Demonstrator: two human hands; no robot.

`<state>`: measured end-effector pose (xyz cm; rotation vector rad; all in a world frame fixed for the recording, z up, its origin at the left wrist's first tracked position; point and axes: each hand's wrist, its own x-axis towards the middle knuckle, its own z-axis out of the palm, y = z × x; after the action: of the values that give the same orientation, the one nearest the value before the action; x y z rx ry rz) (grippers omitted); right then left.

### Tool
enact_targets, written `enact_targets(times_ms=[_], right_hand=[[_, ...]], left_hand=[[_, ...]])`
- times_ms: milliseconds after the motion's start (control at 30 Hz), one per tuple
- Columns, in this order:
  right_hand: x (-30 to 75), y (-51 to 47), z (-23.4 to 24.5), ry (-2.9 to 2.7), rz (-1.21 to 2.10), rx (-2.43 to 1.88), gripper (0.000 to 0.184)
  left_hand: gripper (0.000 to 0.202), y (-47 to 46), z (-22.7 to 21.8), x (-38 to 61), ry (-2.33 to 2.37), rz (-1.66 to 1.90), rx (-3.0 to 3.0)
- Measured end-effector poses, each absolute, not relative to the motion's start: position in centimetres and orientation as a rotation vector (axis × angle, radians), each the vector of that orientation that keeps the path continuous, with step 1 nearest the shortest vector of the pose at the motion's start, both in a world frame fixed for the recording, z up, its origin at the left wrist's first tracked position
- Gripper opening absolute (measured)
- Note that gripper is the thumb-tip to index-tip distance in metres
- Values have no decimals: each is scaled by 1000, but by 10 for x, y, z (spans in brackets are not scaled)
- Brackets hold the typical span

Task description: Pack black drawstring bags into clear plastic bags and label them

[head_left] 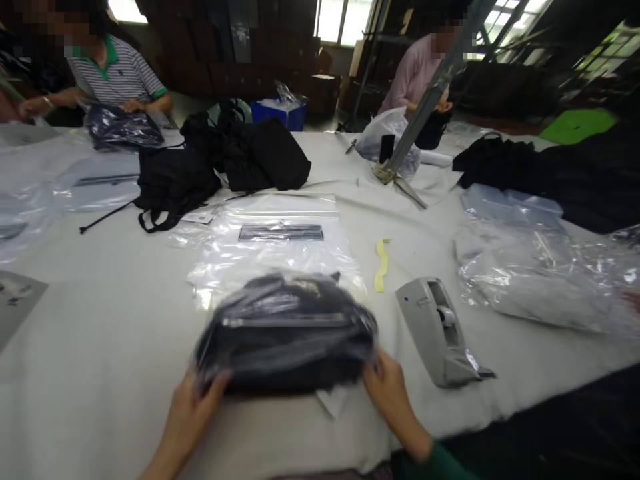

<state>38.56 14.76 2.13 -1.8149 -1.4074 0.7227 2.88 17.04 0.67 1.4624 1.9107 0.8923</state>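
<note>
A black bag (295,340) in clear plastic lies across the middle of the view, blurred by motion. My left hand (197,397) grips its near left corner, thumb on top. At the right end, my right hand (387,383) holds it too, with the fingers partly hidden behind the plastic. Just beyond the bag is a stack of flat clear plastic bags (280,250) with a printed dark striped panel. A small white tag or paper (331,401) sticks out under the bag's near edge.
To the right stands a grey tape dispenser (435,333), near a curled yellow strip (381,267). Clear plastic bags (540,267) pile at the right. Black bags (225,160) lie farther back, near a slanted metal post (430,93). Two people work across the white-covered table (100,400).
</note>
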Motion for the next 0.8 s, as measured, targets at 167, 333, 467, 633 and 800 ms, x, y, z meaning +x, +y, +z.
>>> enact_targets(times_ms=[167,333,467,633,800], right_hand=[[387,190,21,-1390,764,-1828,43],[391,151,37,-1363,695,-1811,46],[394,127,40,-1189,717,-1834,53],[401,73,8,-992,1151,-1952,58],[358,33,5,-1674,1122,-1781,39]], left_hand=[[48,216,0,10,1898,940,1376],[42,170,30,19,1845,1195,1365],[35,123,38,11,1906,1314,1218],[45,55,-10,-19,1991,1084,868],[41,-9,-19,7,2013,1010,1001]])
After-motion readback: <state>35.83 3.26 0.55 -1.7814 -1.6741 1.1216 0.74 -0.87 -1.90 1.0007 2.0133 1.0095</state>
